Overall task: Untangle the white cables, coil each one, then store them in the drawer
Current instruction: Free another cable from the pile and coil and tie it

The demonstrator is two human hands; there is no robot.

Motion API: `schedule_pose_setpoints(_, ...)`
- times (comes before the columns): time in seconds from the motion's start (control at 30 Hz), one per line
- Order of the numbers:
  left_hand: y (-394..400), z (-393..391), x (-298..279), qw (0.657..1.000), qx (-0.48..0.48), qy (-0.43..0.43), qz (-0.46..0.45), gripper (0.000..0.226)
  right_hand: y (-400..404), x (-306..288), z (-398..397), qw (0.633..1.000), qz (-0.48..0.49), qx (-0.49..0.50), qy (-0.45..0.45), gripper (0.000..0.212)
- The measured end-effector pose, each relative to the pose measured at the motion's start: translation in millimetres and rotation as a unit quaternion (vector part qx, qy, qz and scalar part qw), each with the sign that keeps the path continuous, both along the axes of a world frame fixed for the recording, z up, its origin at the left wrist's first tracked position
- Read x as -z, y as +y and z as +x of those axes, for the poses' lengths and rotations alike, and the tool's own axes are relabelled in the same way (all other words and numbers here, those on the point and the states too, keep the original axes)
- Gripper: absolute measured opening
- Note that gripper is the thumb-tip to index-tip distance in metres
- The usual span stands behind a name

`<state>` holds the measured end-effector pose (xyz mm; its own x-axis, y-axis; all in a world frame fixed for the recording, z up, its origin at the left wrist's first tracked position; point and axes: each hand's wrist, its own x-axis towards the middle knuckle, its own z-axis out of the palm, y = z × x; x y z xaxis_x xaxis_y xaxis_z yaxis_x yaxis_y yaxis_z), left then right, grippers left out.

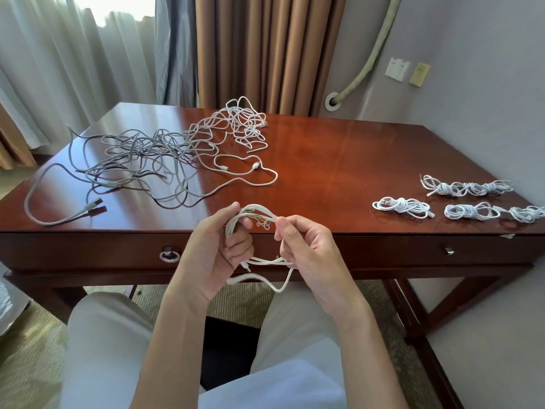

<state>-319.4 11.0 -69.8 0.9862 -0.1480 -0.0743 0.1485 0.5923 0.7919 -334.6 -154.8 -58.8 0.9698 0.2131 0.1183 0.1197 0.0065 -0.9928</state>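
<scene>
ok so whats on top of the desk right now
On the desk: a tangled cable pile at far left and coiled white cables at right. The drawer below is closed, so its contents are hidden.

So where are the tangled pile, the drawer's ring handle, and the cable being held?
tangled pile [177,146], head view, middle of the knot.
ring handle [168,255], head view, the metal ring.
held cable [259,278], head view, hanging loop below the hands.
</scene>
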Motion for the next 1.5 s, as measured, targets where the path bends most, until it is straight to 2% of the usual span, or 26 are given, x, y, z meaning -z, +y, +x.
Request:
schedule_pose_setpoints(0.1,-7,-2,-5,0.994,-0.086,0.042,0.045,0.057,3,4,-1,0.999,-0.014,-0.046,0.012,0.032)
schedule_pose_setpoints(0.23,-9,0,-5,0.981,-0.184,0.062,-0.023,0.061,-1,0,-1,0.997,-0.075,-0.035,0.010,0.035)
schedule_pose_setpoints(0.37,-8,1,-6,0.970,-0.230,0.056,-0.059,0.061,-4,-4,-1,0.990,-0.075,-0.036,0.117,0.051)
schedule_pose_setpoints(0.47,-17,0,-4,0.968,-0.242,0.048,-0.046,0.055,0,-3,-2,0.985,-0.048,-0.050,0.159,0.069)
schedule_pose_setpoints(0.57,-23,-1,-1,0.975,-0.224,0.012,-0.012,0.053,2,-5,-1,0.979,-0.037,-0.065,0.190,0.088)
schedule_pose_setpoints(0.67,-30,-4,0,0.982,-0.171,-0.045,0.064,0.057,1,-12,-3,0.971,-0.074,-0.073,0.215,0.098)
schedule_pose_setpoints(0.77,-35,-6,2,0.978,-0.139,-0.074,0.140,0.055,0,-16,-6,0.970,-0.097,-0.090,0.202,0.091)
schedule_pose_setpoints(0.9,-36,-6,3,0.977,-0.106,-0.076,0.170,0.046,-1,-14,-6,0.966,-0.146,-0.071,0.199,0.081)
schedule_pose_setpoints(1.0,-34,-5,5,0.977,-0.081,-0.075,0.182,0.047,2,-15,-6,0.961,-0.188,-0.045,0.198,0.084)
schedule_pose_setpoints(1.2,-36,-7,2,0.988,-0.019,-0.076,0.136,0.058,4,-7,0,0.967,-0.172,0.026,0.188,0.098)
schedule_pose_setpoints(1.3,-30,-3,5,0.974,-0.019,-0.067,0.217,0.063,0,-8,0,0.961,-0.202,0.052,0.182,0.095)
schedule_pose_setpoints(1.37,-24,-2,9,0.963,-0.026,-0.067,0.260,0.055,-2,-9,-1,0.958,-0.211,0.054,0.185,0.090)
schedule_pose_setpoints(1.43,-22,-4,8,0.969,-0.026,-0.066,0.236,0.037,-2,-10,-2,0.955,-0.222,0.042,0.190,0.085)
schedule_pose_setpoints(1.5,-24,-6,4,0.969,-0.033,-0.074,0.232,0.034,0,-9,-3,0.950,-0.243,0.034,0.192,0.086)
